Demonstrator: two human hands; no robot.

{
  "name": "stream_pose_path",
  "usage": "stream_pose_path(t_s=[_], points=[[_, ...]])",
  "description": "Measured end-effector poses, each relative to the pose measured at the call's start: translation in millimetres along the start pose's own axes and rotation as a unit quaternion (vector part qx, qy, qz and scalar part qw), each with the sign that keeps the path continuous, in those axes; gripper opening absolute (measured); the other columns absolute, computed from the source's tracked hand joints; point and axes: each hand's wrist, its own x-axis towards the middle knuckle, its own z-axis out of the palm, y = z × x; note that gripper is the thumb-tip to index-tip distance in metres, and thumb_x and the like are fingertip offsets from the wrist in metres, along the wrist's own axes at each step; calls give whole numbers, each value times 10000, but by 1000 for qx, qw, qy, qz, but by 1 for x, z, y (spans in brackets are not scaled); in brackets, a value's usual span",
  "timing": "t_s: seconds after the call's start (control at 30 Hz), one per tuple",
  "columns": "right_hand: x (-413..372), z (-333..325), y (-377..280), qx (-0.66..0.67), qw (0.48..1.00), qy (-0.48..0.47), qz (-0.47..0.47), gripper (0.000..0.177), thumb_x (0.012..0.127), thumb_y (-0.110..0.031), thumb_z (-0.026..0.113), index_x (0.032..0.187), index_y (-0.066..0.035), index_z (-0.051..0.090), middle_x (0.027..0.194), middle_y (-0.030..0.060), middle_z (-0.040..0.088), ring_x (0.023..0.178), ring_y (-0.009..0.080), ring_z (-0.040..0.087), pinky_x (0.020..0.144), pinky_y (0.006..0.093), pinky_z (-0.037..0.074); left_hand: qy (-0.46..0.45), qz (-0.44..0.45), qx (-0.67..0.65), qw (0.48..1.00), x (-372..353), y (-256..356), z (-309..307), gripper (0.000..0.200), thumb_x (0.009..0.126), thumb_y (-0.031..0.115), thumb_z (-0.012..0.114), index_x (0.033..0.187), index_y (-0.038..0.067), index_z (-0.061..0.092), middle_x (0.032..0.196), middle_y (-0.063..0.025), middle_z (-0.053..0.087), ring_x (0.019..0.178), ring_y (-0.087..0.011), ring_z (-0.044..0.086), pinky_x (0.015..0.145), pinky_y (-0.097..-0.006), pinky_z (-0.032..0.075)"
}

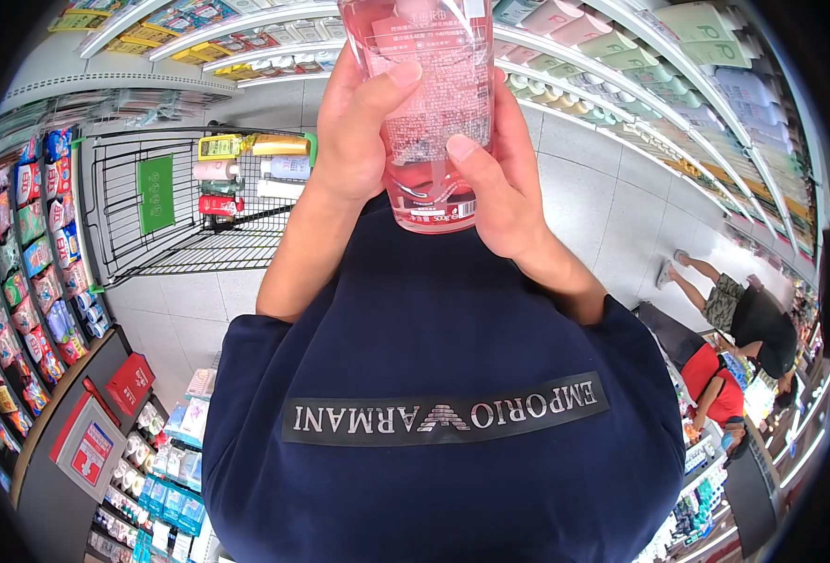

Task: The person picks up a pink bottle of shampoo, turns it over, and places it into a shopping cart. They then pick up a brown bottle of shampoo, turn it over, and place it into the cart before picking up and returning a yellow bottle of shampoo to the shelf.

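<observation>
Pink bottle [431, 103] up close; trolley [120, 220], shelves [640, 70] beyond.

You are holding a bottle [429, 113] up before your chest, between 2 hands; your left hand [359, 131] is wrapping its left side and your right hand [504, 188] is wrapping its right side, both thumbs lying on the face toward you. A shopping cart [143, 225] is standing ahead to your left; several products [246, 174] are lying in its right end. Shelves [30, 235] are running along your left, beyond the cart; more shelves [678, 84] are running along your right. A low display rack [166, 441] is standing just beside your left side; 2 other people [743, 319] are standing well apart on your right.
</observation>
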Motion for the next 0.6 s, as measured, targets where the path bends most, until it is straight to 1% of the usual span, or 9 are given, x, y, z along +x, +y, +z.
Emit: stream_pose_path(t_s=[0.23,0.33,0.4,0.5,0.6], points=[[0,2,-2,10,1000,0,5,678,911,-104,555,1409,84,137,1358,159,362,1238,201,393,1024,328,336,12,-8,-25,1000,0,0,-1,541,856,274,525,1296,-9,388,1152,-145,567,1014,-228,603,877,-361,501],[0,0,-1,3,1000,-9,3,682,910,-100,555,1412,84,131,1366,160,352,1245,202,388,1028,330,334,0,-8,-31,999,0,-2,-2,529,860,272,517,1290,-10,395,1148,-143,571,1015,-228,604,876,-360,501],[0,0,-1,-1,1000,-9,3,685,909,-95,554,1414,81,125,1365,156,351,1251,201,384,1030,332,334,26,-3,-34,999,0,-6,-6,522,861,259,516,1292,-10,395,1150,-145,570,1012,-230,606,876,-365,502],[0,1,-3,10,1000,-6,16,688,908,-90,554,1416,78,121,1367,155,349,1251,201,385,1032,331,334,42,-9,-25,999,-1,-6,-5,520,860,245,520,1295,-9,394,1152,-148,568,1003,-229,609,865,-362,508],[0,1,-3,10,1000,-6,18,687,908,-83,552,1417,76,118,1368,155,349,1249,200,388,1029,330,336,34,-9,-23,999,-2,-6,-8,513,858,234,529,1291,-9,401,1139,-145,574,984,-221,616,851,-355,516]])
